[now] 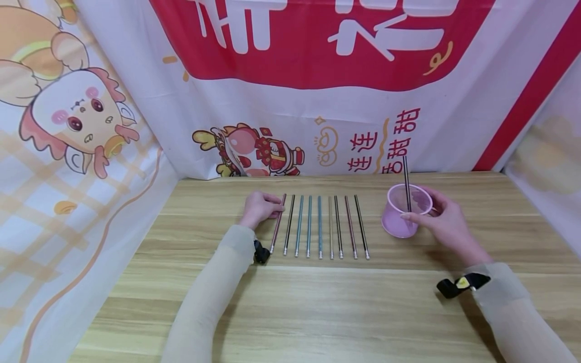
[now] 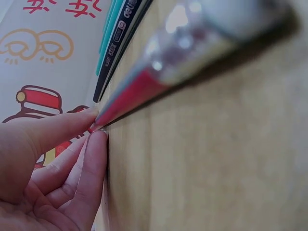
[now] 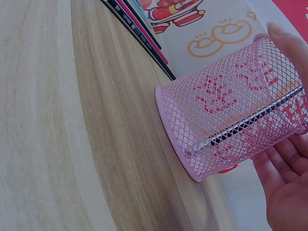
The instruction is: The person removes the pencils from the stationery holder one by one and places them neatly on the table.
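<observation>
At the left end of a row of pencils, my left hand [image 1: 260,209] pinches a dark red pencil [image 1: 277,228] between thumb and fingers near its far tip. In the left wrist view that pencil [image 2: 137,94] lies along the wood, its silver ferrule and eraser close to the camera. My right hand [image 1: 447,224] grips a pink mesh pencil cup [image 1: 394,224] around its side, thumb near the rim. Inside the cup leans a black striped pencil [image 1: 406,174], eraser end down, as the right wrist view shows through the mesh [image 3: 211,94].
Several black, teal, blue, tan and dark red pencils [image 1: 320,227] lie side by side between the hands, erasers toward me. The wooden table [image 1: 317,312] ends at a printed cloth backdrop [image 1: 281,106], and another printed cloth [image 1: 150,212] hangs along the left.
</observation>
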`<action>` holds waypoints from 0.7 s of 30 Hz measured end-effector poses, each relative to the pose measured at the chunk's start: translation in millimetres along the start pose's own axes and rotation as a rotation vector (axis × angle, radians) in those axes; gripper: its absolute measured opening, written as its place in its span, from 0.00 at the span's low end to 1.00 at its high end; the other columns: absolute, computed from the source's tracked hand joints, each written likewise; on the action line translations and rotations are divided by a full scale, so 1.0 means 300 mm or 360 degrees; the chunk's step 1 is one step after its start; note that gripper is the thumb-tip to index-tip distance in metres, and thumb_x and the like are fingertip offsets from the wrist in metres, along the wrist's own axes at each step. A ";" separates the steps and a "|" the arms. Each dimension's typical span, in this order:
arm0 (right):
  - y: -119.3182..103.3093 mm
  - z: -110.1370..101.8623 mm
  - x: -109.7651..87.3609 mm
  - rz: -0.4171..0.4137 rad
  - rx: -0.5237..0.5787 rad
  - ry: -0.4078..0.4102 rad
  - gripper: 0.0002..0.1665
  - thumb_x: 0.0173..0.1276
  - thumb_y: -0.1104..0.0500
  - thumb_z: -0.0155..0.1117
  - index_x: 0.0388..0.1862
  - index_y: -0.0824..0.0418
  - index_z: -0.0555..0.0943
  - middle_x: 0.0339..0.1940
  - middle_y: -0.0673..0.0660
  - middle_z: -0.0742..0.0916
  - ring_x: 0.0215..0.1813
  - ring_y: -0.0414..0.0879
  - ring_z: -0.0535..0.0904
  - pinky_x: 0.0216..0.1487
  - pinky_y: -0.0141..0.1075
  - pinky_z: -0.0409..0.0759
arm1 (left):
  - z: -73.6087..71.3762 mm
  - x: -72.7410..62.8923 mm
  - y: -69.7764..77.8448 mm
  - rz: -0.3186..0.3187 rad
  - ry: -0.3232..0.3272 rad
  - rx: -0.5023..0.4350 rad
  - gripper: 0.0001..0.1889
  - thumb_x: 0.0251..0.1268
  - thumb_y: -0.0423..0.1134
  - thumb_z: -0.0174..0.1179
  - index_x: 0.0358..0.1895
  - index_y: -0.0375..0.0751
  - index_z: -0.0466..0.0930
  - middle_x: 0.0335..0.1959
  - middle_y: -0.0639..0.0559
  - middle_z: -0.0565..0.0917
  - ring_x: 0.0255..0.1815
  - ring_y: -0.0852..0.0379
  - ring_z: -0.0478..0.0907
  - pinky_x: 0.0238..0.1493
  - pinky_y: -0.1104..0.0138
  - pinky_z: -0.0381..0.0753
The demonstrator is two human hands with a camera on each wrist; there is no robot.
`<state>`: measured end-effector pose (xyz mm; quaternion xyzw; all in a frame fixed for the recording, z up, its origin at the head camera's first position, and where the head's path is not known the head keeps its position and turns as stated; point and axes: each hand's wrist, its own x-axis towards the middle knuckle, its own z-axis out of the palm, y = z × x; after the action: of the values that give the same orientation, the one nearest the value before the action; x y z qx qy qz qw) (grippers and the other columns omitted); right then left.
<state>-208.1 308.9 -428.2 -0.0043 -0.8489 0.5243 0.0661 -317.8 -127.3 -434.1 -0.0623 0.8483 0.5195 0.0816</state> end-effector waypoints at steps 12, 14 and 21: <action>0.003 -0.001 0.004 -0.0015 -0.0035 -0.0008 0.52 0.63 0.46 0.78 0.79 0.61 0.64 0.69 0.66 0.75 0.63 0.56 0.72 0.50 0.16 0.75 | -0.025 -0.002 0.004 0.0003 -0.0019 -0.0079 0.16 0.61 0.31 0.73 0.52 0.32 0.86 0.45 0.41 0.87 0.39 0.50 0.87 0.41 0.65 0.89; 0.005 -0.002 0.004 -0.0017 -0.0037 -0.0008 0.52 0.63 0.46 0.78 0.79 0.62 0.64 0.69 0.67 0.75 0.63 0.56 0.72 0.49 0.16 0.75 | -0.033 -0.006 0.014 0.0001 -0.0007 -0.0070 0.16 0.61 0.32 0.73 0.52 0.34 0.86 0.46 0.42 0.87 0.40 0.49 0.87 0.44 0.64 0.88; 0.007 0.000 0.004 -0.0014 -0.0033 -0.0007 0.52 0.63 0.46 0.78 0.79 0.62 0.63 0.69 0.67 0.75 0.63 0.57 0.72 0.49 0.16 0.75 | -0.049 -0.037 0.071 0.0115 0.0008 -0.0066 0.20 0.62 0.39 0.74 0.55 0.36 0.85 0.48 0.45 0.87 0.43 0.51 0.87 0.50 0.60 0.87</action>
<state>-209.3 310.0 -429.8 -0.0001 -0.8546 0.5151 0.0663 -312.2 -130.6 -406.6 -0.0347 0.8392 0.5395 0.0592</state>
